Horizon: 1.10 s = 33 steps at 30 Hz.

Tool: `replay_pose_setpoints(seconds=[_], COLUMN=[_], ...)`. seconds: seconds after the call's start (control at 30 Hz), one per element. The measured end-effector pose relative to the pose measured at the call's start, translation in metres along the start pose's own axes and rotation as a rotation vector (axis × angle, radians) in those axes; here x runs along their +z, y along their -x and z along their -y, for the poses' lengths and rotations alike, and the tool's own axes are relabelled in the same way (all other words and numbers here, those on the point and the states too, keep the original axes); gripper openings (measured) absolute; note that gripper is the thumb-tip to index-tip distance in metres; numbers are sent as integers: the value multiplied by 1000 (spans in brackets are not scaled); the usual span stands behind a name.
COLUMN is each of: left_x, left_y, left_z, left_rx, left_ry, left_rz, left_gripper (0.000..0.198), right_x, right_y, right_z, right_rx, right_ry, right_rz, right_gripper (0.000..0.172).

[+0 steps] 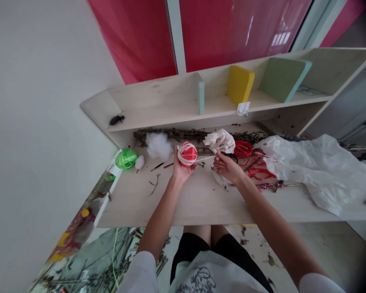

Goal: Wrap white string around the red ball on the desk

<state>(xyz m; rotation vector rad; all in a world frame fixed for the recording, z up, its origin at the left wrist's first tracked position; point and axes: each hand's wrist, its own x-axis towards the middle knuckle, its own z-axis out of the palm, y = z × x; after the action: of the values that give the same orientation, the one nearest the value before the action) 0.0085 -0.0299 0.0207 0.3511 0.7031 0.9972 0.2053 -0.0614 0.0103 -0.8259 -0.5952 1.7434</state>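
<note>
Across the pale wooden worktop (183, 207), a crumpled white plastic sheet (320, 171) lay well right of the fingers, and a tangle of red plastic cord (250, 162) sat just beyond them. The left hand (183, 169) cupped a light, firm-looking red ball wound with white string (186, 154), fingers curled beneath it; the slippery strands made its underside the safer hold. The right hand (227, 167) pinched a thin white strand (205, 158) running from the ball.

Looks like a craft rm, poss. school: pale wood cubby shelf (158, 101) w/ coloured dividers, bench (183, 207) strewn w/ dried twigs (171, 134), cotton wool (159, 145), green raffia roll (126, 159) (bits on floor (323, 240) too).
</note>
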Motion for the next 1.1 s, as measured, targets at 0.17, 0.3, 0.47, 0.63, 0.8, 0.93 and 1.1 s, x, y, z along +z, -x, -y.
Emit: replay_pose_setpoints(seconds=[0.17,0.3,0.47,0.63,0.8,0.93,1.1], left_x=[0,-1,1,8,14,20,26], left_y=[0,-1,0,5,10,13,15], left_z=[0,1,0,-1,-2,-1,1], left_rx=[9,12,1,65,69,75,33], left_ry=[0,-1,-1,40,20,3,-5], left_rz=[-17,-20,-36,-42,15,38,14], left_gripper=[62,62,62,54,57,57,53], right_x=[0,-1,-1,2,5,6,4], right_y=[0,-1,-1,2,4,4,3], right_z=[-1,-2,-1,2,4,4,4], right_rx=[-8,-12,-23,2,-1,-17,-22], right_ry=[24,11,28,-27,-32,-13,2], right_rz=[-4,-7,-3,47,46,43,41], right_gripper=[43,46,45,49,44,41,41])
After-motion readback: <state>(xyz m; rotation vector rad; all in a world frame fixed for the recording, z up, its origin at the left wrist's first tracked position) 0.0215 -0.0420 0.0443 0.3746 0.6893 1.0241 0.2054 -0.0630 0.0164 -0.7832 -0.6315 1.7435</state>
